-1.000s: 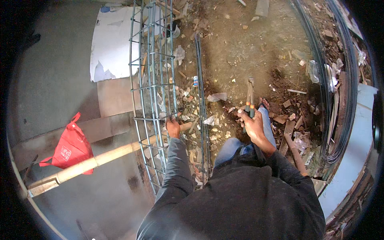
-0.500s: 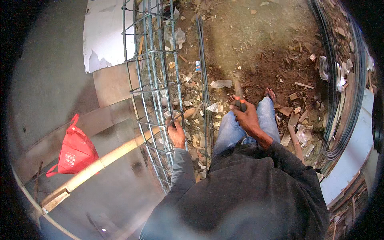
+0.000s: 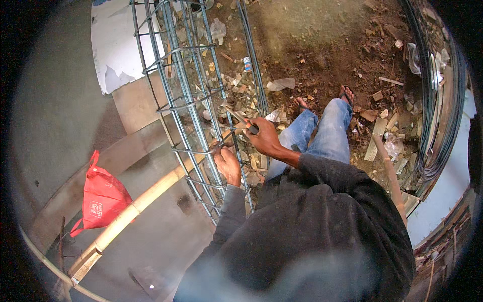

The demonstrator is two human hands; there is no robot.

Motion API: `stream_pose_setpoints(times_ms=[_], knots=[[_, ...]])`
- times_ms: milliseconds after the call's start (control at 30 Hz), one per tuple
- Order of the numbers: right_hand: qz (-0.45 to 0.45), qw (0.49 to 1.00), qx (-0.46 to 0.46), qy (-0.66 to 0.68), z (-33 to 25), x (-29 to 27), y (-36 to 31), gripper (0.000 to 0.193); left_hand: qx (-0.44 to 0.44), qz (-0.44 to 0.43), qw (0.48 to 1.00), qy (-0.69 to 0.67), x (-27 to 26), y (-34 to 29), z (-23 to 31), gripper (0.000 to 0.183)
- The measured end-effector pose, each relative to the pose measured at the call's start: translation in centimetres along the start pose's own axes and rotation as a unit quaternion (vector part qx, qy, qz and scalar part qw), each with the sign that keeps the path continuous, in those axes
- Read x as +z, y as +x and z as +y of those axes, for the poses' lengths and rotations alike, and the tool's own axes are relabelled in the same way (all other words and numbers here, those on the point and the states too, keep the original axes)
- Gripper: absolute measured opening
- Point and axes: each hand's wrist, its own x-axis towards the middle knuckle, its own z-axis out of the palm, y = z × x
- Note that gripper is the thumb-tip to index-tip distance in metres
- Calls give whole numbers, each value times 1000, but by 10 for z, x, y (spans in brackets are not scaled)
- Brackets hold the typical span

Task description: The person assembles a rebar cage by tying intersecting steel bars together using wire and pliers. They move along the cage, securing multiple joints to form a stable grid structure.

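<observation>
A long rebar cage (image 3: 187, 95) of steel bars and square stirrups slants down the left of centre. My left hand (image 3: 228, 165) is at its near part, fingers curled in against a bar beside a stirrup; any small piece between the fingertips is hidden. Just above and to the right, my right hand (image 3: 265, 137) grips a hand tool (image 3: 250, 128) with an orange-and-black handle. Its slim metal end points up-left across the cage's right-hand bar. The exact kind of tool cannot be made out.
A bamboo pole (image 3: 146, 201) runs beneath the cage. A red bag (image 3: 103, 196) hangs by it at left. Loose rebar (image 3: 253, 55) lies right of the cage, on rubble-strewn soil (image 3: 322, 60). Bundled dark rods (image 3: 426, 100) curve along the right, near a wooden stick (image 3: 390, 171).
My right hand has swung left from above my legs to the cage, bringing the tool beside my left hand. My left hand stays at the cage. The view has shifted slightly.
</observation>
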Motion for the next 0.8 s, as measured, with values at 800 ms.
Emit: stream_pose_setpoints(times_ms=[800], knots=[[-102,992,-65,32,1,41,31,26,-181,124,878,-425,30,-9,15,22]])
